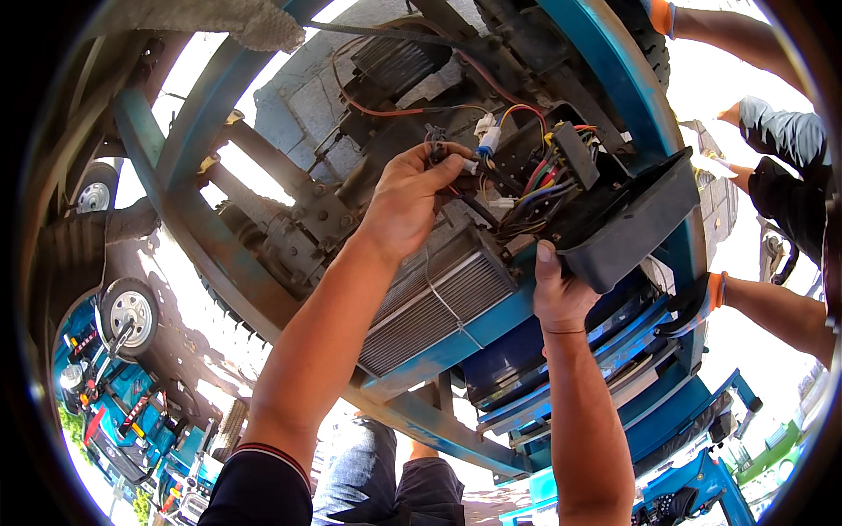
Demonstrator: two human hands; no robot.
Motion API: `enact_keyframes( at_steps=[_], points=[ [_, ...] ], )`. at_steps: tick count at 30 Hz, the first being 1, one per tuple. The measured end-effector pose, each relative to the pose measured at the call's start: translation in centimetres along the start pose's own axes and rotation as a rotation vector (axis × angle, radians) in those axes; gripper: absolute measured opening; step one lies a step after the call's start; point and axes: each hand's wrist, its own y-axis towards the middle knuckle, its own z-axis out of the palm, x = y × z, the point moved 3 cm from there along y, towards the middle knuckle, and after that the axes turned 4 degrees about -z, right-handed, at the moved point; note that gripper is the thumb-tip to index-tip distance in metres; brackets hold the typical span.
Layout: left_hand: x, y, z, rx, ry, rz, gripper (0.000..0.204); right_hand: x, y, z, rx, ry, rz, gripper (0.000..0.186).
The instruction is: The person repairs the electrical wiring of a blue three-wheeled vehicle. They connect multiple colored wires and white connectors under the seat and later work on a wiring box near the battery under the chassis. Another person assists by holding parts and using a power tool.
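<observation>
My left hand pinches a small dark wire connector between thumb and fingertips, with thin wires running from it. Just right of those fingertips hang a white plug with a blue part and a bundle of coloured wires. An open black plastic box sits tilted at the right, the wires coming out of its left side. Its lower left corner is gripped by my right hand, thumb on top; the other fingers are mostly hidden beneath.
A finned radiator lies below my left wrist within the blue metal frame. At the right, another person's gloved hand touches the frame; a second gloved hand is at the top. Wheels and blue vehicles stand at the left.
</observation>
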Motion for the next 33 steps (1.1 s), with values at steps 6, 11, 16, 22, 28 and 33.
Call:
enact_keyframes(
  at_steps=[6,11,16,22,28,33],
  points=[
    [-0.5,-0.8,0.1,0.082,-0.007,0.019,0.022,-0.1,0.2,0.0,-0.008,0.006,0.002,0.094],
    [-0.4,-1.2,0.4,0.139,-0.005,0.070,0.023,0.0,0.2,-0.1,-0.010,0.007,0.001,0.094],
    [-0.7,-1.2,1.7,0.084,0.109,0.122,0.026,-0.1,0.2,0.0,-0.004,0.014,0.004,0.093],
    [-1.6,-1.7,4.1,0.074,0.374,0.137,0.027,-0.3,0.1,-0.1,-0.004,0.015,0.008,0.093],
    [-2.0,-2.0,5.1,0.073,0.568,0.189,0.024,-0.4,0.0,0.0,0.000,0.025,0.012,0.092],
    [-1.9,-2.1,5.0,0.048,0.416,0.065,0.020,-0.6,-0.2,0.0,0.007,0.025,0.017,0.092]
  ],
)
